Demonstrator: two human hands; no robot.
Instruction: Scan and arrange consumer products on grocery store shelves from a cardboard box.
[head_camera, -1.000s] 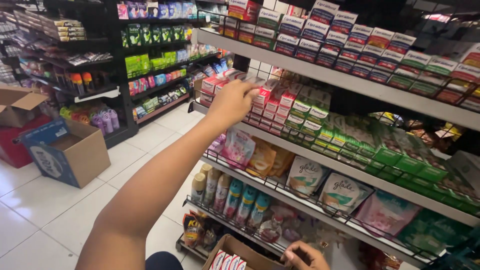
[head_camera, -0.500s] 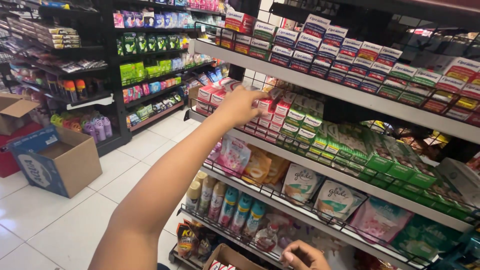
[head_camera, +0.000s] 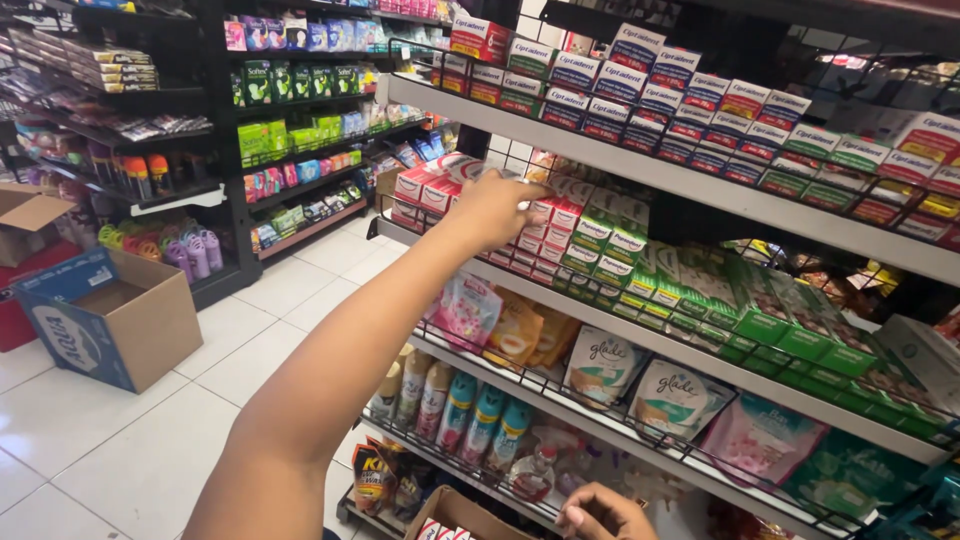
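1. Red-and-white small boxes fill the middle shelf in stacked rows, and the left hand is stretched out to them, its fingers curled over the front of the stack and touching it. Whether the fingers are closed around one box or only pressed against the row, the head view does not show.
2. Green-and-white boxes stand just beside the red ones on the same shelf, further along to the right.
3. The right hand is low at the bottom edge of the head view, fingers loosely bent, hovering above an open cardboard carton on the floor; nothing can be seen gripped in it, and its palm side is hidden.
4. Spray bottles with coloured caps stand upright on the wire shelf below the outstretched arm, with soft refill pouches hanging near them.
5. A second open cardboard box with a blue side sits on the white tiled floor, well apart to the left, near a dark shelving unit.
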